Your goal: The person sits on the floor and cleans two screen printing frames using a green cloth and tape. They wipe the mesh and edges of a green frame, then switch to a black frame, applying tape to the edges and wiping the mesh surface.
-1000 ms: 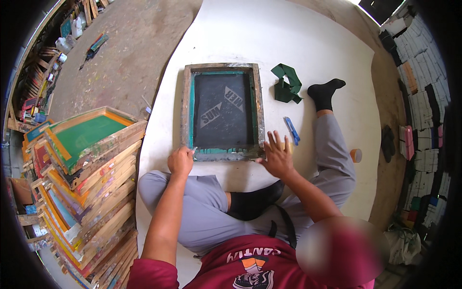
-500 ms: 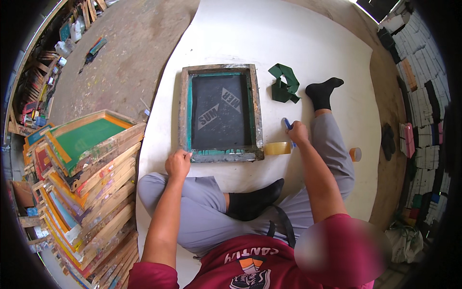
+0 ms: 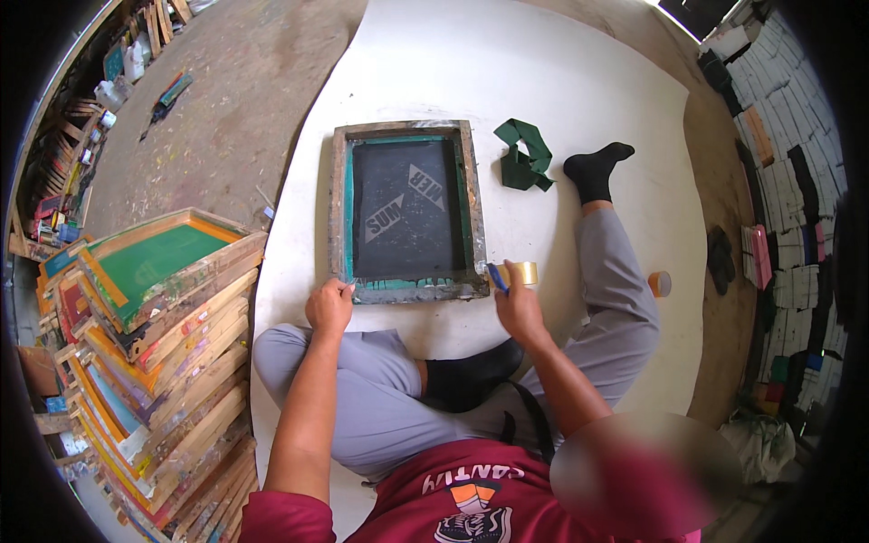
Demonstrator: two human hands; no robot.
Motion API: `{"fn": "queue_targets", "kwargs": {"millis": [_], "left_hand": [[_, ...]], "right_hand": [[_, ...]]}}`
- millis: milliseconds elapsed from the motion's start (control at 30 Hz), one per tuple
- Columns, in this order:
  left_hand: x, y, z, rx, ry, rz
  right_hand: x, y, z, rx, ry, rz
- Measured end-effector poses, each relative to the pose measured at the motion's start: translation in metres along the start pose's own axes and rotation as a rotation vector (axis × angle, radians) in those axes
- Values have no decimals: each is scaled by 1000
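Right hand (image 3: 516,306) closes on a roll of clear tape (image 3: 522,272) at the near right corner of the wooden screen frame (image 3: 406,210), while left hand (image 3: 329,305) pinches the near left corner, seemingly steadying it flat on the white sheet (image 3: 507,81).

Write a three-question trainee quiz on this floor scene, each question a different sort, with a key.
1. True or false: the left hand rests at the near left corner of the wooden screen frame.
2. What does the right hand hold? A) scissors B) a roll of tape C) a brush
3. Fill in: the green strip lies between the frame and the person's ____.

Key: 1 true; 2 B; 3 foot
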State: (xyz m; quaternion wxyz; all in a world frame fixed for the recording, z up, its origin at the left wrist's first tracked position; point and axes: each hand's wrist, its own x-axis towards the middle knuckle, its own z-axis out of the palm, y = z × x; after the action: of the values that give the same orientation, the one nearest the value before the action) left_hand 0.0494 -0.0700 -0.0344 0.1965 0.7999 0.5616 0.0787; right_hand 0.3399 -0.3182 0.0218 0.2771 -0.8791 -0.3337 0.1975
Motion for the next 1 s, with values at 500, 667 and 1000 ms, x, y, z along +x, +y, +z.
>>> {"fn": "queue_targets", "kwargs": {"millis": [500, 667, 1000], "left_hand": [[0, 8, -6, 3, 0, -8], [1, 7, -4, 13, -16, -15], [1, 8, -4, 10, 1, 3]], "right_hand": [[-12, -16, 28, -248, -110, 30], [-13, -15, 32, -255, -113, 30], [-17, -10, 38, -312, -88, -1]]}}
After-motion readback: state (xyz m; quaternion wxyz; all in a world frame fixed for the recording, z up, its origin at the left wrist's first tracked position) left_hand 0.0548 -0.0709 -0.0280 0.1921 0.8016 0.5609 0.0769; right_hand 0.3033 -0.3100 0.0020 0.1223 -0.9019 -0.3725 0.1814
